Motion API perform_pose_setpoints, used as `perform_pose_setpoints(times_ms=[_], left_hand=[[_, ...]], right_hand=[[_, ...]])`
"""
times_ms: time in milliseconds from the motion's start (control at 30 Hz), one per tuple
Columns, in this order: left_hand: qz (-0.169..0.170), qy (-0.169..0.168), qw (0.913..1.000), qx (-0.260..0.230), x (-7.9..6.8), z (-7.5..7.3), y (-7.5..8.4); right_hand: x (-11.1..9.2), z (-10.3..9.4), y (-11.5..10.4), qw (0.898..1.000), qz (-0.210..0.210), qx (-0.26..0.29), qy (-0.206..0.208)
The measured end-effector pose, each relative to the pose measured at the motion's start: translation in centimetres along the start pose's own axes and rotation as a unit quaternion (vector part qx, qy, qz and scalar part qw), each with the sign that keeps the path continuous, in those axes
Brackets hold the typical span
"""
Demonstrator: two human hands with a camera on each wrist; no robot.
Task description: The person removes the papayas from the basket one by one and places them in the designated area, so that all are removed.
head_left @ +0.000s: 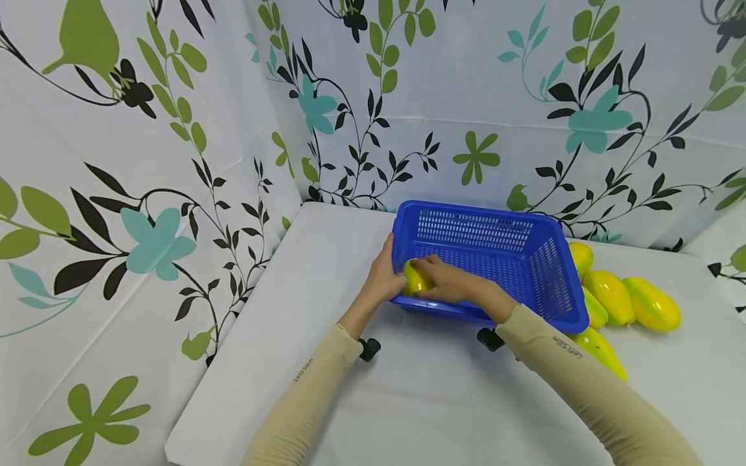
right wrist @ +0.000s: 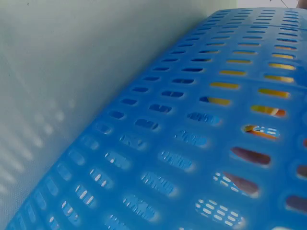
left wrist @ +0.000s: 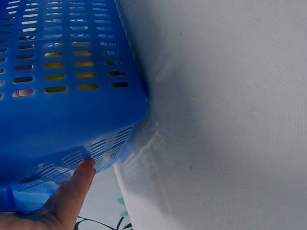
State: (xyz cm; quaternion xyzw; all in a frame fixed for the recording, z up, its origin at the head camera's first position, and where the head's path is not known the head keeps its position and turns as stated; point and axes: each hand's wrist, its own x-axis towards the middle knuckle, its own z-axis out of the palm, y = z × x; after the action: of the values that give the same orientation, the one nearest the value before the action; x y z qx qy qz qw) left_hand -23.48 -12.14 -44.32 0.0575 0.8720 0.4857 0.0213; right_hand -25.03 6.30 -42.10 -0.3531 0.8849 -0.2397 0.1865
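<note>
A blue plastic basket (head_left: 489,310) with slotted walls stands on the white table. My right hand (head_left: 451,281) reaches over its near rim and holds a yellow-green mango (head_left: 415,279) inside the near left corner. In the right wrist view, yellow of the mango shows through the slots of the basket wall (right wrist: 158,129). My left hand (head_left: 381,275) grips the basket at its left end, with the thumb over the rim beside the mango. In the left wrist view, a finger (left wrist: 76,191) of that hand lies along the outside of the slotted wall (left wrist: 72,115).
Several yellow-green mangoes (head_left: 609,298) lie on the table (head_left: 437,401) against and beyond the basket's right end. A patterned cloth (head_left: 373,149) with leaves and flowers hangs behind and to the left of the table.
</note>
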Motion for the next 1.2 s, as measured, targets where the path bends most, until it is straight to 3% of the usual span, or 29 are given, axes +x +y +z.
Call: perform_pose_setpoints(times_ms=[200, 633, 1200], left_hand=[[0.001, 0.000, 1.0000, 0.004, 0.0, 0.0, 0.1], [0.002, 0.001, 1.0000, -0.001, 0.0, 0.0, 0.2], [0.002, 0.003, 1.0000, 0.008, 0.1, -0.1, 0.2]], right_hand=[[0.3, 0.1, -0.2, 1.000, 0.013, 0.001, -0.008], [0.4, 0.3, 0.3, 1.000, -0.006, -0.007, -0.002], [-0.9, -0.4, 1.0, 1.000, 0.015, 0.000, 0.016]])
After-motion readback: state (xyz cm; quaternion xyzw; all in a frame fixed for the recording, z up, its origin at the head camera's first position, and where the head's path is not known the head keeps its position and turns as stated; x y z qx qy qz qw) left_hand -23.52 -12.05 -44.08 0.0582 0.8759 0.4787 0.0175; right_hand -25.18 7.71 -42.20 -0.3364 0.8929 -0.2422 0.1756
